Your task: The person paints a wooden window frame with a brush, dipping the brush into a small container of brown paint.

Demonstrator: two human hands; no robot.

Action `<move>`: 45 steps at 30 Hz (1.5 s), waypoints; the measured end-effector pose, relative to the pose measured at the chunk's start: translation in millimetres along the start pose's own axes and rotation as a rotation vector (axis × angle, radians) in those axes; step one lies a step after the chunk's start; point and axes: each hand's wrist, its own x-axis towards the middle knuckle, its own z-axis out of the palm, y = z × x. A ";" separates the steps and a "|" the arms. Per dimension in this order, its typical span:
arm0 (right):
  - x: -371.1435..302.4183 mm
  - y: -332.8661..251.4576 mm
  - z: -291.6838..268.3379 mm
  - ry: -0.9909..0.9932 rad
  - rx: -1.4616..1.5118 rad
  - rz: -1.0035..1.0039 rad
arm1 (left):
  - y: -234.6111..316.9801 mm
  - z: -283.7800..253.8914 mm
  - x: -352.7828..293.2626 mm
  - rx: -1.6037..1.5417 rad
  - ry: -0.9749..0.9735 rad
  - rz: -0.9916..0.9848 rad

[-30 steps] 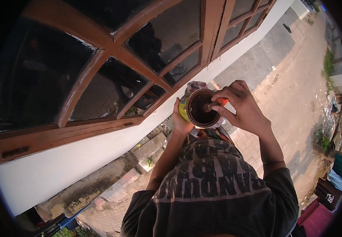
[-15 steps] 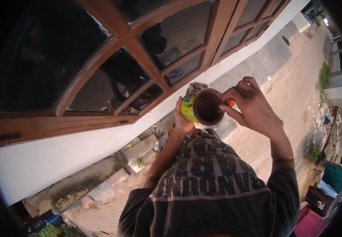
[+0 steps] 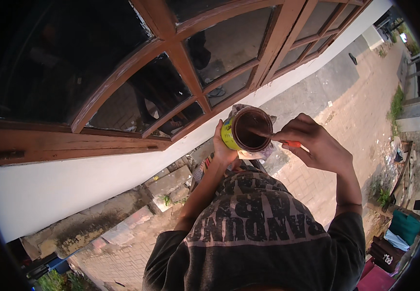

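Note:
My left hand [image 3: 223, 148] is wrapped around a yellow-labelled paint can [image 3: 227, 135] with a brown-stained rim. The can is tilted so that its dark brown inside shows. A crumpled patterned cloth or paper [image 3: 267, 153] shows behind and beneath it. In the fingers of my right hand [image 3: 319, 145] is a paintbrush [image 3: 259, 132] with an orange-red handle. Its brown-coated end reaches over the rim into the can's mouth. How much paint is inside cannot be made out.
A brown wooden window frame [image 3: 171, 43] with dark glass panes rises at the upper left, over a white wall [image 3: 64, 189]. Broken concrete slabs [image 3: 98, 213] lie along the wall's foot. Paved ground [image 3: 307, 184] stretches to the right. Boxes and a teal item [image 3: 406, 227] stand at the lower right.
The paintbrush has come partly up, so its brown end now shows at the can's rim. My right hand has shifted slightly down and right, and the can has turned a little.

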 end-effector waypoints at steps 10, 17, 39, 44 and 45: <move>-8.3 -12.0 -12.1 -0.170 -0.056 0.001 | 1.5 -2.2 -5.7 -0.005 -0.019 -0.029; -6.1 -10.4 -22.5 -0.123 -0.006 0.016 | 1.5 -11.8 -3.6 0.007 -0.015 -0.049; 7.9 10.3 -3.5 0.466 0.099 0.274 | 10.6 -1.2 -9.0 -0.027 -0.033 -0.028; 3.9 -16.0 -3.5 0.272 0.109 0.122 | 12.5 -0.3 -9.1 -0.051 -0.123 -0.114; 3.4 -20.6 -1.7 0.219 0.141 0.170 | 14.9 1.8 -8.2 -0.045 -0.131 -0.125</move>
